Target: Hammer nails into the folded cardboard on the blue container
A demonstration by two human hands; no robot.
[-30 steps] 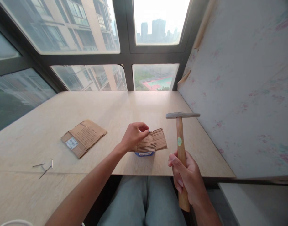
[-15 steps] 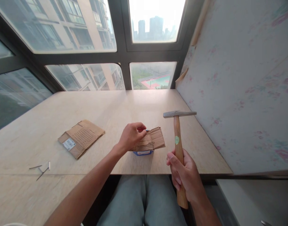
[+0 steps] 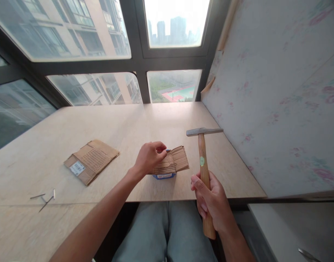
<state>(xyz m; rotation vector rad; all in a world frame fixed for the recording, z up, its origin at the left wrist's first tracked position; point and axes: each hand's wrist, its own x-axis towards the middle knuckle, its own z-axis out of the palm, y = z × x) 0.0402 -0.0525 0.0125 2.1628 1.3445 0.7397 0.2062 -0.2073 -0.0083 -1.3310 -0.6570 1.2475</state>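
Note:
My right hand (image 3: 210, 196) is wrapped round the wooden handle of a hammer (image 3: 203, 154), held upright with its metal head on top and a green sticker on the handle. Thumb and fingers of my left hand (image 3: 152, 155) are pinched together just over a piece of corrugated cardboard (image 3: 173, 161); whatever is between the fingertips is too small or hidden to make out. Beneath the cardboard sits a blue box (image 3: 164, 176), mostly covered. The hammer head is to the right of the cardboard, apart from it.
On the left of the wooden tabletop (image 3: 145, 125) lies a flattened cardboard piece (image 3: 92, 160) with a white label. Several nails (image 3: 46, 199) lie near the front left. A floral-papered wall (image 3: 278, 109) bounds the right side, and windows (image 3: 172, 85) stand behind.
The whole view has shifted slightly. Both hands keep nearly the same pose, the left pinched over the cardboard and the right holding the hammer up.

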